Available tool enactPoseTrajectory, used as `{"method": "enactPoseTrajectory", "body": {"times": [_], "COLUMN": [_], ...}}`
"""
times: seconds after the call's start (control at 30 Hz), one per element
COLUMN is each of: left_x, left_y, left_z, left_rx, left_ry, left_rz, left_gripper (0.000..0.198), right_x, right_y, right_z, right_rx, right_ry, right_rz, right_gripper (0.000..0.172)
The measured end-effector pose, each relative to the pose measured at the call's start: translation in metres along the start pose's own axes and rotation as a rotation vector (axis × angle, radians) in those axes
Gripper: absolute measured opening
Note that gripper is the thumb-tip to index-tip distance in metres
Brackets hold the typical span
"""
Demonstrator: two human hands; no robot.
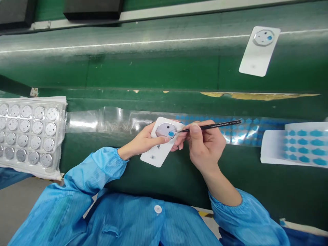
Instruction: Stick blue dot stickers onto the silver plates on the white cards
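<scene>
My left hand grips a white phone back cover, thumb across its face, and holds it tilted above the bench. A silver octagonal camera plate sits at the cover's upper end, with a small blue film dot on its right side. Black tweezers are pinched in my right hand, their tips touching or just beside the blue dot; which of these I cannot tell. Some of my right fingers are partly hidden behind the cover and the tweezers.
A second white cover lies at the far right of the green bench. At left stands a clear tray of round silver parts. Sheets of blue stickers lie at right, and clear film runs along the bench.
</scene>
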State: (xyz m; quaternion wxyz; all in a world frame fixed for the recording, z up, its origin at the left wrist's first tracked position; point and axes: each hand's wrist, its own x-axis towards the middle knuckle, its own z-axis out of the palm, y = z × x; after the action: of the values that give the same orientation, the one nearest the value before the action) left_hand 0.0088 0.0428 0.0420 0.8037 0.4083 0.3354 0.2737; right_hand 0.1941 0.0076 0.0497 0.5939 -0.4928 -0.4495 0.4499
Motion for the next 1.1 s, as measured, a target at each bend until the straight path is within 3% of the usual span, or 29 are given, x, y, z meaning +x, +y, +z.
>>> {"method": "enactPoseTrajectory", "body": {"times": [0.23,0.6,1.1], "left_x": [0.0002,0.0010,0.0012], "left_y": [-0.0012,-0.0024,0.0010], "left_z": [0.0018,-0.0007,0.0035], "left_rx": [-0.060,0.061,-0.051], "left_ry": [-0.023,0.023,-0.021], "left_rz": [-0.004,0.004,-0.030], "left_gripper": [0.063,0.062,0.061], "right_x": [0.0002,0.0002,0.0004], "right_y": [0.0044,0.0070,0.0077], "right_z": [-0.0006,-0.0010,0.0004], "right_rx": [-0.035,-0.064,-0.076], "right_ry": [0.016,0.045,0.041], "right_rz": [-0.044,-0.056,-0.086], "right_gripper": [0.017,0.017,0.017]}}
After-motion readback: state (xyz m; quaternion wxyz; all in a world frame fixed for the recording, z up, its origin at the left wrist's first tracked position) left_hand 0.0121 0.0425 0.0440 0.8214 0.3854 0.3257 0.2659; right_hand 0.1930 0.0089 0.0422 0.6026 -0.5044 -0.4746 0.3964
